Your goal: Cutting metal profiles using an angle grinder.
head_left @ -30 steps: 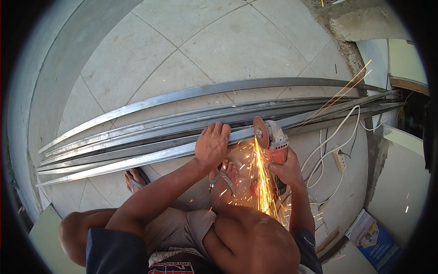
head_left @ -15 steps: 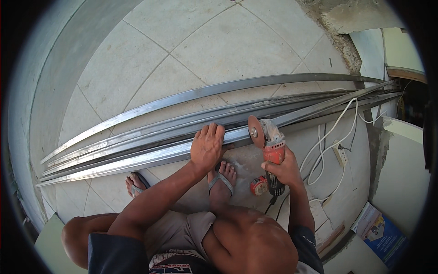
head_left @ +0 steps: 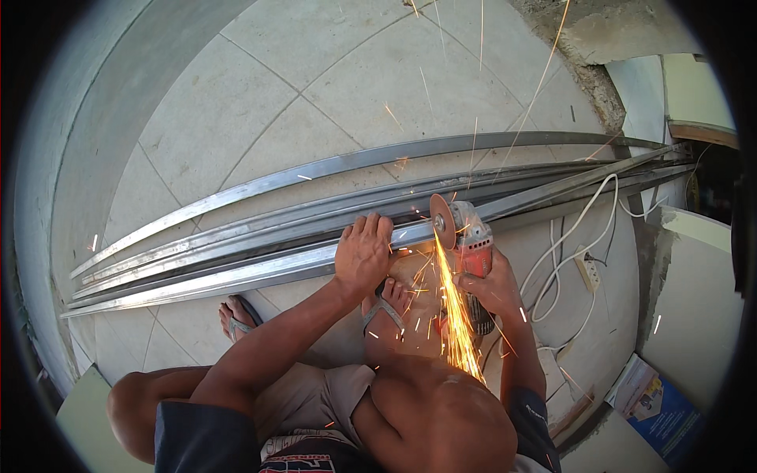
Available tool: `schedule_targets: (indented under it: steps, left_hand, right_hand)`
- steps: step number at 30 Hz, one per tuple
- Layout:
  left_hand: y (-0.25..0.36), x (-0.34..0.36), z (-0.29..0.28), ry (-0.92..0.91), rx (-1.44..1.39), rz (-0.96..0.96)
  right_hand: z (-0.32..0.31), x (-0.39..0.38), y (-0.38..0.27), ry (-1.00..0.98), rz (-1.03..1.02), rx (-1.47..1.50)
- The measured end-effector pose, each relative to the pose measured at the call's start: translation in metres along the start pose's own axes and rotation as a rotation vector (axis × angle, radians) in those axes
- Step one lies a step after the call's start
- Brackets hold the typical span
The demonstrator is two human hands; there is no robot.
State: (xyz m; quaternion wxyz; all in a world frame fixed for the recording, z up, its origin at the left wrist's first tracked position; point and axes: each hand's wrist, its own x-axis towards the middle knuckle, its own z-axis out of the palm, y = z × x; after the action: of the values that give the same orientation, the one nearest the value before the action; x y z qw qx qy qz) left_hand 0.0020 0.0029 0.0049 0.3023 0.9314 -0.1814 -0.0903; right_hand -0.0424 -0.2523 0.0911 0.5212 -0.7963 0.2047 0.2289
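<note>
Pale tiled floor (head_left: pixel 260 94); at lower right, a blue-and-white printed sheet (head_left: pixel 661 422); at upper right, a rough concrete ledge (head_left: pixel 639 31).

red-and-black grinder (head_left: pixel 476 260), silver bars (head_left: pixel 260 274), orange sparks (head_left: pixel 455 311)

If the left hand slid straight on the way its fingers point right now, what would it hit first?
Probably the nearest of the grey metal bars just beyond the silver metal bar under the left hand; depth is hard to judge from above.
</note>
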Motion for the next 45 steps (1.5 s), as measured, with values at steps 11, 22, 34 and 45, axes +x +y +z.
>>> schedule_targets:
  steps: [11,22,34,45]
  left_hand:
    - [-0.041,-0.009,-0.05,-0.283,-0.26,-0.024]
    - [-0.127,-0.064,-0.093,-0.454,-0.029,-0.068]
    - [-0.121,-0.089,-0.068,-0.117,0.097,0.065]
    - [-0.122,-0.091,-0.063,-0.138,0.067,0.077]
  right_hand:
    - [-0.017,-0.027,0.018,0.105,-0.017,0.102]
    - [-0.031,-0.013,0.106,-0.017,-0.115,0.341]
    - [-0.024,-0.013,0.073,0.045,-0.102,0.295]
    - [-0.033,-0.036,0.05,0.107,-0.169,0.114]
